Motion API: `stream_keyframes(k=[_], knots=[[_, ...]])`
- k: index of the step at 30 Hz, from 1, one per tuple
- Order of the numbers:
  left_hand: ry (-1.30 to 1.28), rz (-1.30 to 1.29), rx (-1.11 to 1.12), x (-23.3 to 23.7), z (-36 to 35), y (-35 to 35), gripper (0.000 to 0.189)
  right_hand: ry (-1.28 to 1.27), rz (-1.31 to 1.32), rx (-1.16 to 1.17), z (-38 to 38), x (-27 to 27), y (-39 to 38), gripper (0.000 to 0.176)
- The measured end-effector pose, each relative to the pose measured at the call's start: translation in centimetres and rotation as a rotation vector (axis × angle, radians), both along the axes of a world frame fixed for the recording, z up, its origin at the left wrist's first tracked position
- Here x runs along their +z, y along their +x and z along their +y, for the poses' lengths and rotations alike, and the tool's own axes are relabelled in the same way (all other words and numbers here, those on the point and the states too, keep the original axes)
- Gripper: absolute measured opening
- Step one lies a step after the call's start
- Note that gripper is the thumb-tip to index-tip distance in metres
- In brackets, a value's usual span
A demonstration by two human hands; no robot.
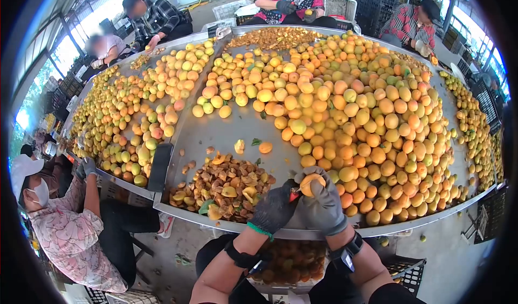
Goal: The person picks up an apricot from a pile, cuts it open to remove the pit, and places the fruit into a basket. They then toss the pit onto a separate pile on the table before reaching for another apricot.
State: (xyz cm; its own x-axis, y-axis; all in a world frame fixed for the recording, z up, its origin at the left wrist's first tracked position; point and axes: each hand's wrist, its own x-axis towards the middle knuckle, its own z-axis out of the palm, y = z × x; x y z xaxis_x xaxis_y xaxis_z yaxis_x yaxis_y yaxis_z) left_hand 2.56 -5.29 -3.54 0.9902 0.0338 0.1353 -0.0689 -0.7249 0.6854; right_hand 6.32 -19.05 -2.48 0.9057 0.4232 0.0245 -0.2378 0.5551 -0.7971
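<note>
- Sheet-metal bench, wide and rimmed, fills the view under a shed roof; daylight comes in at 10 and 2 o'clock.
- Heaped apricots cover the bench from 12 round to 4 o'clock, and a second spread lies at 10 o'clock.
- Brown pits are piled at 7 o'clock, just beside the hands.
- Right hand, grey-gloved, sits at 6 o'clock with its fingers wrapped round one apricot, held above the bench rim.
- Left hand, dark-gloved, is curled tight and touches that fruit; a red bit shows at its thumb, too small to identify.
- Crate of fruit sits below the bench, between the person's knees.
- Co-workers sit at 8, 11, 12 and 1 o'clock.
</note>
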Motion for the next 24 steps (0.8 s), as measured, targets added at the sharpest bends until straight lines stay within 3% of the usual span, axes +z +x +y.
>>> stream_keyframes(k=[2, 4, 8, 10, 12, 14, 16, 21, 23, 24], knots=[[-0.106, 0.042, -0.022, -0.3, 0.1, 0.5, 0.029, 0.048, 0.029, -0.041, -0.4, 0.7, 0.3, 0.036], [-0.213, 0.082, -0.043, 0.2, 0.2, 0.6, 0.027, -0.394, -0.192, 0.129, -1.5, 2.4, 1.4, 0.032], [-0.354, 0.109, -0.101, 0.1, 0.0, -0.5, 0.025, -0.414, -0.330, 0.108, -1.3, 0.8, 1.1, 0.032], [-0.450, 0.131, -0.141, 0.0, -0.4, -0.8, 0.023, -0.151, -0.091, -0.007, -0.4, -1.6, 0.2, 0.049], [-0.441, 0.155, -0.083, 0.7, -0.5, -0.8, 0.022, -0.163, -0.035, -0.006, -0.1, -3.1, 0.5, 0.054], [-0.308, 0.093, -0.087, -0.8, 0.2, -0.1, 0.026, -0.148, -0.120, -0.030, -0.1, -3.4, 1.0, 0.037], [-0.178, 0.029, -0.088, -0.7, 0.7, 0.2, 0.030, -0.141, -0.129, 0.015, -0.6, -1.9, 1.8, 0.038], [-0.064, 0.181, 0.090, 0.9, 1.2, -0.3, 0.027, -0.126, -0.163, 0.012, 0.2, 0.4, 1.2, 0.038], [-0.066, 0.166, 0.104, 0.4, 0.8, -0.7, 0.027, -0.061, 0.106, 0.028, 0.4, 0.7, 0.2, 0.042], [-0.067, 0.150, 0.117, 0.3, 0.6, -0.8, 0.028, -0.062, 0.107, 0.026, 0.6, 0.5, -0.1, 0.042]])
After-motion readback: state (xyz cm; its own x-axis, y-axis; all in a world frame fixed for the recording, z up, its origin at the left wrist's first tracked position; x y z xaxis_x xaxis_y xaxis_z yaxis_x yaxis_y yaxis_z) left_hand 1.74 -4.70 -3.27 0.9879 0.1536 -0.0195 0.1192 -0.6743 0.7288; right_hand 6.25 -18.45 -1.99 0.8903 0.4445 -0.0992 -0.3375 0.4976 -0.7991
